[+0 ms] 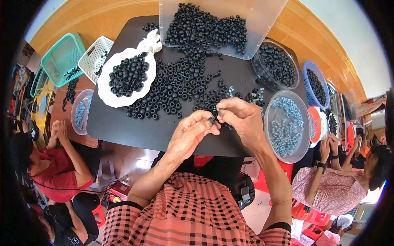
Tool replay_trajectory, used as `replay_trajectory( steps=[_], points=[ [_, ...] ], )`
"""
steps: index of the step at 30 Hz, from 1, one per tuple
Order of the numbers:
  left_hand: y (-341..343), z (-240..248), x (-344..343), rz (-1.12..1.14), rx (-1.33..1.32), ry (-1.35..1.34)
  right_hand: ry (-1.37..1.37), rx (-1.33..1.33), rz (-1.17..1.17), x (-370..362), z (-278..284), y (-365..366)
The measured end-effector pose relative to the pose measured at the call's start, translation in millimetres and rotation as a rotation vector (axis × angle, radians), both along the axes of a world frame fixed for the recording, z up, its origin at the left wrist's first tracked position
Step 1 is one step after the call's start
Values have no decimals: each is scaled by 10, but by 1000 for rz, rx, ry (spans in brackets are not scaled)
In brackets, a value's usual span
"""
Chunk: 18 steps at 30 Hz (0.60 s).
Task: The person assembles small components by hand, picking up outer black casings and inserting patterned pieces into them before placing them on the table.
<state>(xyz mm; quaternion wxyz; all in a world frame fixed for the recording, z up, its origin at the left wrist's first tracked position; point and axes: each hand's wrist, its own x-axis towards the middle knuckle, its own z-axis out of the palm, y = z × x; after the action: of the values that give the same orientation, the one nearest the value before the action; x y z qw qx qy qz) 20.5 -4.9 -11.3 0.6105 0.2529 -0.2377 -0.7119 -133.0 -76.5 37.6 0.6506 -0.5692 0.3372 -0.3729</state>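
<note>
Left hand (188, 133) pinching a black piece (211, 120), right hand (247, 124) closed alongside, contents unclear, both inside the counter's (127, 132) near edge, bare surface front-left, black rings (176, 82) beyond, clear tub (305, 140) at right.

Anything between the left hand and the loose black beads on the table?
Nothing visible. Beyond the fingers there's just dark tabletop, then the loose black beads. The white dish sits off to the left of the left hand, the right hand to its right.

Dark table (123, 132): black rings (172, 82) (loose), white dish (106, 86).
</note>
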Motion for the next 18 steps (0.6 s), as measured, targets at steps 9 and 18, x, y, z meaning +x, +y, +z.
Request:
replay_trajectory(
  steps=[9,18],
  points=[
    [-44,24,-4,-2,-33,-17,-25,-151,30,-42,-104,54],
    [-4,-11,-19,23,-27,-37,-91,-93,13,-29,-142,118]
  ],
)
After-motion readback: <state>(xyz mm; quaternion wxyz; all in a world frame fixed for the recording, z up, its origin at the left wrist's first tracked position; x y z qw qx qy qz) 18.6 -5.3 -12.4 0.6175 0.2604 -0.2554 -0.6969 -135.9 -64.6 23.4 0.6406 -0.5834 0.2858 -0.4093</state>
